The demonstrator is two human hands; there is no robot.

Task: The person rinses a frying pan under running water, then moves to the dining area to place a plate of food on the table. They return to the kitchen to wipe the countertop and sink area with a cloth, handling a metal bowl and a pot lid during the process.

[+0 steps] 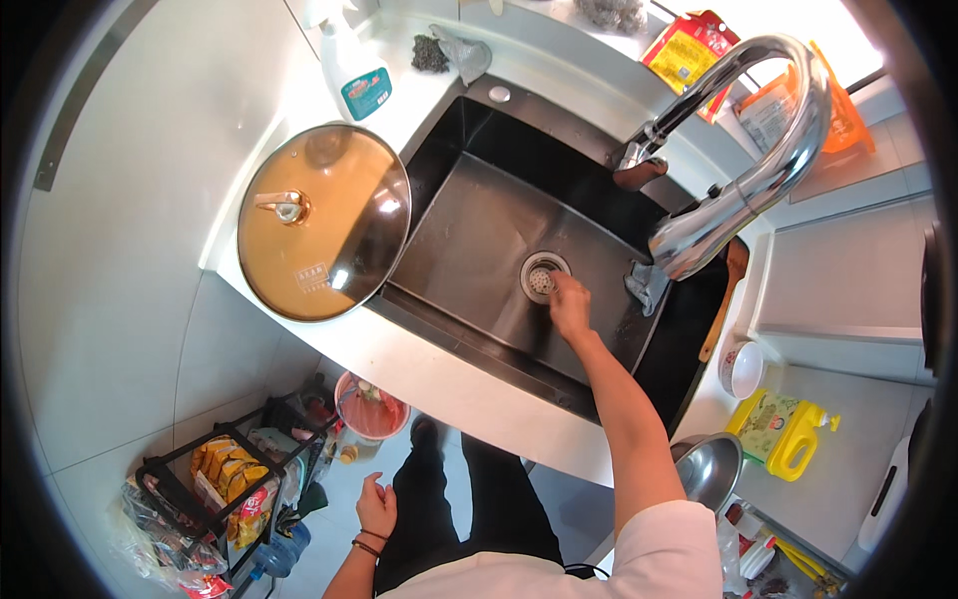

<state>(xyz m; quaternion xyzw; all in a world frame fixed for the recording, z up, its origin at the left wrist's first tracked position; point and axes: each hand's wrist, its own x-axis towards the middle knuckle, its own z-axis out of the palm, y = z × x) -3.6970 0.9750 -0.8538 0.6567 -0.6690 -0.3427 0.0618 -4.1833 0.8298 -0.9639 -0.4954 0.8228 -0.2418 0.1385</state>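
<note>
My right hand (571,303) reaches down into the black sink (479,224). Its fingers pinch the edge of a perforated drain strainer (539,281), which sits in the round metal drain opening (525,278). The fingertips are partly hidden behind the hand. Beside my dark trousers, my left hand (376,505) hangs low with loosely bent fingers and nothing visible in it. A grey cloth (647,287) lies in the sink to the right of the drain. Above it arches a chrome faucet (778,157), its spray head pointing into the basin.
A glass pot lid (322,239) overlaps the sink's left rim. Behind it stands a spray bottle (355,75). At right are a wooden spatula (722,307), a white bowl (742,370), a metal bowl (711,468) and a yellow jug (782,434). A black rack (217,517) stands below left.
</note>
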